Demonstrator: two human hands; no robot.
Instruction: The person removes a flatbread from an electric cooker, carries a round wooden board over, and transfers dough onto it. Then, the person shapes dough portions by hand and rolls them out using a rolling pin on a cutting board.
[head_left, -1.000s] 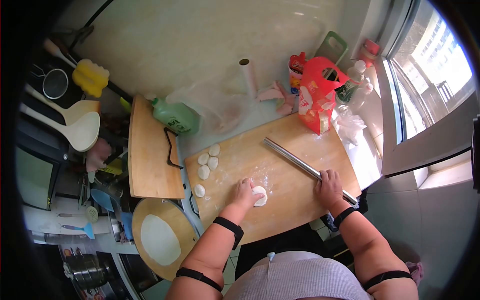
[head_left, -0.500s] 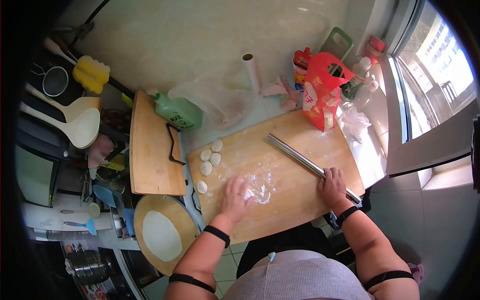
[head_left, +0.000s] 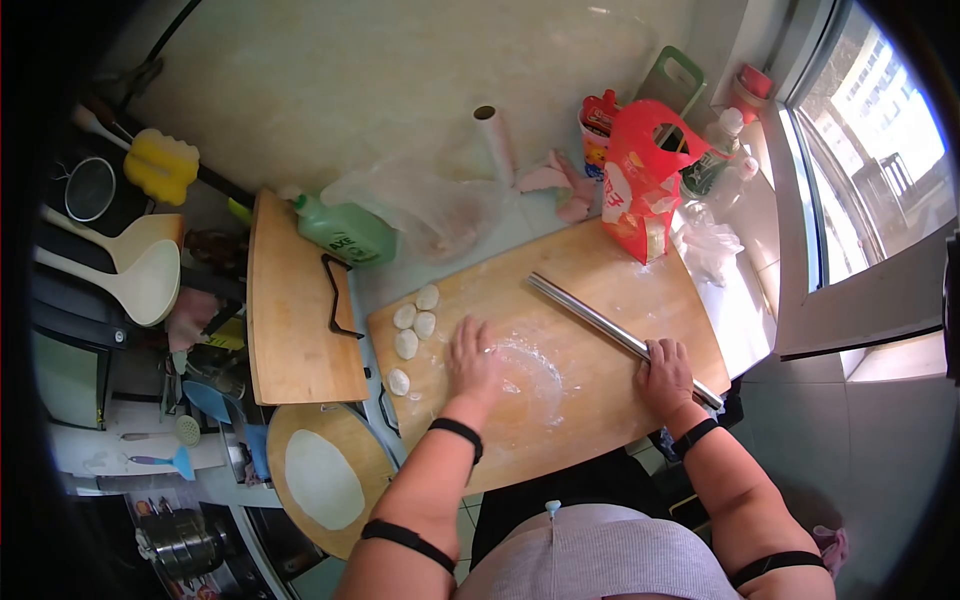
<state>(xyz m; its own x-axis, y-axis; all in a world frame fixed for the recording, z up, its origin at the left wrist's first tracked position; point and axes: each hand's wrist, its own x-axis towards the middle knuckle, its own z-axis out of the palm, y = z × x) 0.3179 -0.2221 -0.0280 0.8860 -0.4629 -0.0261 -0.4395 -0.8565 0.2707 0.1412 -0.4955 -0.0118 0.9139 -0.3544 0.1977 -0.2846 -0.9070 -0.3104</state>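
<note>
My left hand [head_left: 474,357] lies palm down on the floured wooden board [head_left: 560,440], fingers stretched and slightly blurred; no dough piece shows under it. White flour [head_left: 540,375] is spread just to its right. Several small round dough pieces [head_left: 406,344] sit to its left, near the board's left edge. On the right, my right hand [head_left: 665,376] rests over the lower part of a steel rolling pin [head_left: 590,315], fingers lying across it. The pin lies diagonally on the board.
A red plastic bag [head_left: 640,190] stands at the board's back right corner. Behind the board are a green bottle [head_left: 345,232] and a clear plastic bag [head_left: 430,210]. A round wooden board [head_left: 378,470] holding a flat white sheet is at the lower left.
The dough piece at my left hand is no longer visible. That hand has moved left and up, its fingers now spread, and the flour patch has become a wider smear. My right hand stays on the pin.
</note>
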